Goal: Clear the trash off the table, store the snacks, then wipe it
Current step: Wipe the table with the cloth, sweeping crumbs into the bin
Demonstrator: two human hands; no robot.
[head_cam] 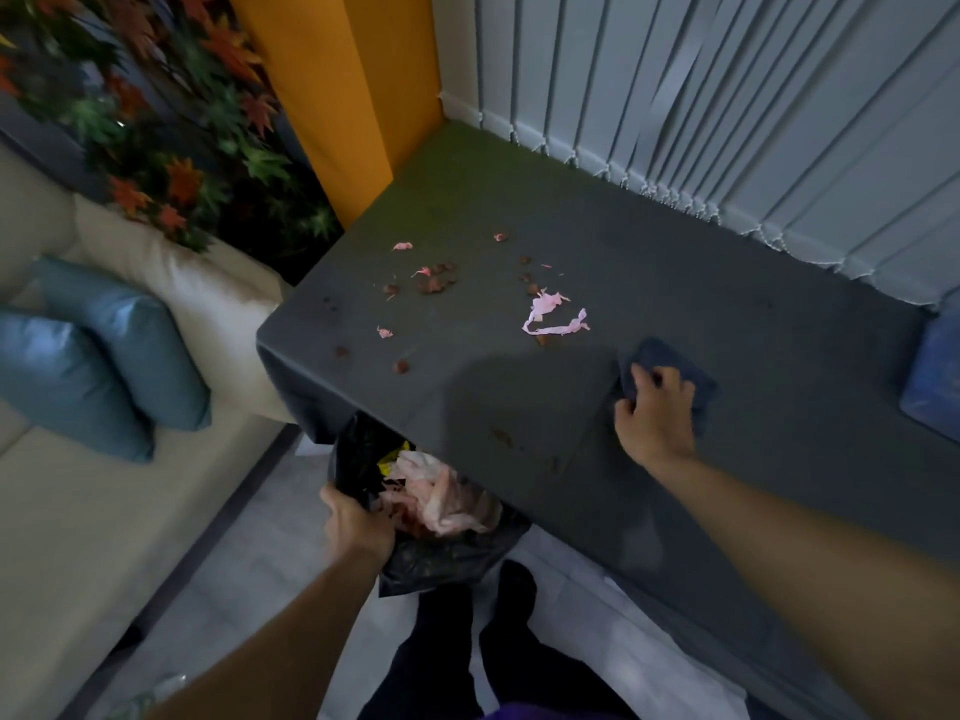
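A grey cloth covers the table. Pink paper scraps and brown crumbs lie scattered on its left half. My right hand grips a dark blue rag on the table, to the right of the scraps. Below the table's near-left edge my left hand holds the rim of a black trash bag, which holds pink and yellow trash.
A cream sofa with blue cushions stands at the left. A blue object lies at the table's right edge. Vertical blinds hang behind the table, and an orange pillar stands at its far-left corner. My legs are below.
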